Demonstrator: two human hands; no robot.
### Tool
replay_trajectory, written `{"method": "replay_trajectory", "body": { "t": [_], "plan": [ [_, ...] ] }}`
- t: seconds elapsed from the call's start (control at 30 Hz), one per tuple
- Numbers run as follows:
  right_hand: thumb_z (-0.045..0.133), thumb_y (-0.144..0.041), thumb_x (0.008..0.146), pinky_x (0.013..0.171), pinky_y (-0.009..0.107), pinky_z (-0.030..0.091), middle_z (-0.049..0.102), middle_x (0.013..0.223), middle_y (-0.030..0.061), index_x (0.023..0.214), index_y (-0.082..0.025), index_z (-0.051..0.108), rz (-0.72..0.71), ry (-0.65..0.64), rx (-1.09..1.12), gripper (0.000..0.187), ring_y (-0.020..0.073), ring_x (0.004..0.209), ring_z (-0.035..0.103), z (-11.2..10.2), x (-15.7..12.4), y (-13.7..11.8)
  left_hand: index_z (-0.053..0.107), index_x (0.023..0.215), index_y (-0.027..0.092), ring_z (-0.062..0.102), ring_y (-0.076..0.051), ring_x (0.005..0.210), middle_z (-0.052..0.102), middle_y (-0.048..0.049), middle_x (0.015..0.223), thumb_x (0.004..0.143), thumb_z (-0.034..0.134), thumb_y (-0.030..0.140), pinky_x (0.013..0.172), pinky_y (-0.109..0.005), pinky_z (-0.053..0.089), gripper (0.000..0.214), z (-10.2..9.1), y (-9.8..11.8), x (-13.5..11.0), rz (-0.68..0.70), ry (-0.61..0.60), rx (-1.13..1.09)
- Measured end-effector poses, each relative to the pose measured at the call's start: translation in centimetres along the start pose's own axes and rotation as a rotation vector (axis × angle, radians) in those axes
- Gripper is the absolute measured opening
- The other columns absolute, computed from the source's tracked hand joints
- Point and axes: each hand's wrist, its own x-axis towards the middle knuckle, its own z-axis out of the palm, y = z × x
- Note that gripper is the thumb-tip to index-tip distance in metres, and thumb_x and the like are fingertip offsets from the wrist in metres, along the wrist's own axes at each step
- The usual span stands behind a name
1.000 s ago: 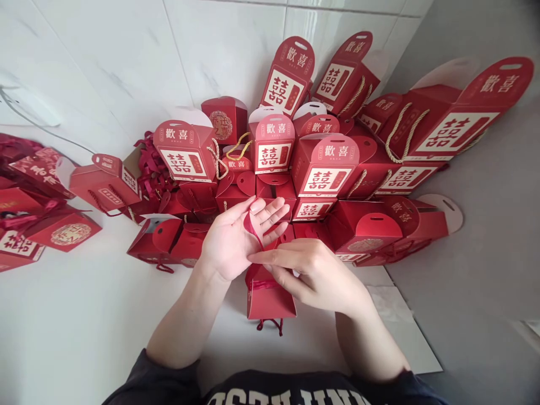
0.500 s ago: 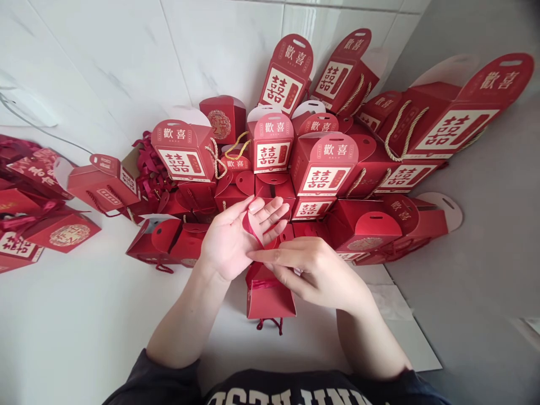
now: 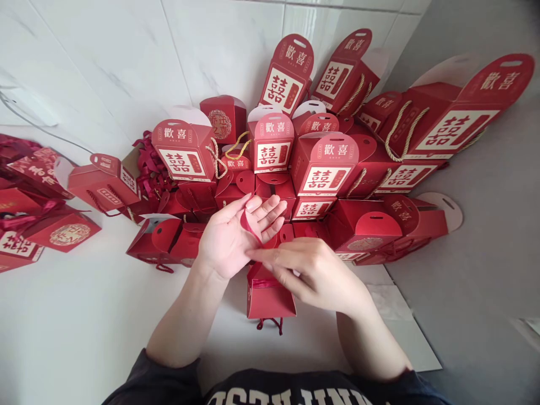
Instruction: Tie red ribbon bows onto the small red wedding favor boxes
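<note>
My left hand is palm up with its fingers spread, and a glossy red ribbon loops over the palm side. My right hand lies just below it, its thumb and fingers pinched together on the ribbon where it runs down. Under my right fingers stands a red gift box with a ribbon across its top and dark red cords hanging at the near end. My right hand hides the box's upper part.
Behind my hands, many red gift boxes with white double-happiness panels and gold rope handles are stacked against a white tiled wall. Loose dark red ribbons lie at left among more boxes. Grey floor lies at right.
My left hand has shifted slightly left and rotated, carrying the ribbon loop with it. My right hand and the box have barely moved.
</note>
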Motion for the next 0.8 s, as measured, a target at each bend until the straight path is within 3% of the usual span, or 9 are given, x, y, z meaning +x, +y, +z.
{"method": "replay_trajectory", "body": {
  "t": [0.1, 0.2, 0.3, 0.4, 0.53, 0.63, 0.7, 0.8],
  "plan": [
    [0.045, -0.022, 0.099, 0.07, 0.025, 0.046, 0.075, 0.091, 0.0034, 0.123, -0.022, 0.066, -0.017, -0.061, 0.023, 0.031, 0.0153, 0.074, 0.065, -0.2, 0.0, -0.1, 0.051, 0.067, 0.017, 0.065, -0.02, 0.11, 0.069, -0.006, 0.102, 0.091, 0.052, 0.026, 0.091, -0.032, 0.056, 0.025, 0.1, 0.1, 0.0, 0.0, 0.005, 0.006],
    [0.046, -0.027, 0.1, 0.073, 0.027, 0.047, 0.074, 0.092, 0.0044, 0.105, -0.019, 0.07, 0.16, 0.048, -0.02, 0.026, 0.0164, 0.077, 0.066, -1.5, -0.5, 0.3, 0.052, 0.069, 0.017, 0.068, -0.018, 0.1, 0.068, -0.0052, 0.094, 0.091, 0.051, 0.024, 0.086, -0.03, 0.057, 0.024, 0.2, 0.5, -0.1, 0.044, 0.015, 0.005],
    [0.044, -0.032, 0.101, 0.07, 0.026, 0.047, 0.072, 0.086, 0.0034, 0.093, -0.019, 0.068, 0.305, 0.086, -0.004, 0.029, 0.0151, 0.072, 0.063, -2.9, -1.5, 1.4, 0.05, 0.069, 0.017, 0.065, -0.012, 0.073, 0.062, -0.0014, 0.076, 0.091, 0.054, 0.024, 0.068, -0.023, 0.055, 0.024, 0.2, 1.1, -0.6, 0.102, -0.04, 0.054],
    [0.045, -0.034, 0.101, 0.071, 0.027, 0.047, 0.071, 0.09, 0.0031, 0.098, -0.021, 0.067, 0.379, -0.045, 0.05, 0.026, 0.0156, 0.076, 0.064, -3.2, -2.8, 2.6, 0.049, 0.064, 0.017, 0.05, -0.007, 0.05, 0.049, 0.0032, 0.057, 0.087, 0.063, 0.029, 0.048, -0.017, 0.045, 0.029, 0.3, 1.8, -1.3, 0.202, -0.108, 0.215],
    [0.052, -0.041, 0.097, 0.079, 0.031, 0.048, 0.07, 0.1, 0.0047, 0.111, -0.022, 0.063, 0.444, -0.23, 0.17, 0.026, 0.0191, 0.09, 0.065, -1.4, -4.8, 3.7, 0.051, 0.059, 0.017, 0.027, -0.003, 0.032, 0.033, 0.0077, 0.039, 0.077, 0.076, 0.037, 0.031, -0.016, 0.025, 0.036, 0.3, 2.3, -2.4, 0.328, -0.182, 0.429],
    [0.056, -0.038, 0.095, 0.077, 0.031, 0.048, 0.066, 0.088, 0.001, 0.128, -0.026, 0.051, 0.471, -0.272, 0.361, 0.035, 0.0173, 0.083, 0.064, 0.1, -6.7, 4.3, 0.054, 0.059, 0.019, 0.022, -0.003, 0.024, 0.034, 0.0087, 0.032, 0.075, 0.078, 0.04, 0.026, -0.016, 0.018, 0.036, 0.0, 2.5, -3.0, 0.358, -0.223, 0.512],
    [0.054, -0.034, 0.096, 0.073, 0.03, 0.048, 0.062, 0.084, -0.0001, 0.132, -0.026, 0.047, 0.481, -0.196, 0.475, 0.037, 0.0156, 0.077, 0.062, 0.6, -8.1, 4.7, 0.055, 0.06, 0.019, 0.023, -0.003, 0.02, 0.038, 0.0085, 0.031, 0.077, 0.076, 0.04, 0.023, -0.016, 0.018, 0.034, -0.4, 2.8, -3.3, 0.378, -0.241, 0.546],
    [0.053, -0.037, 0.097, 0.068, 0.028, 0.048, 0.058, 0.084, 0.0012, 0.124, -0.024, 0.053, 0.54, 0.044, 0.529, 0.03, 0.014, 0.072, 0.058, 0.5, -10.1, 5.6, 0.06, 0.063, 0.019, 0.023, -0.004, 0.017, 0.042, 0.0083, 0.031, 0.08, 0.074, 0.039, 0.021, -0.016, 0.019, 0.03, -0.7, 3.3, -3.7, 0.44, -0.293, 0.56]
  ]
}}
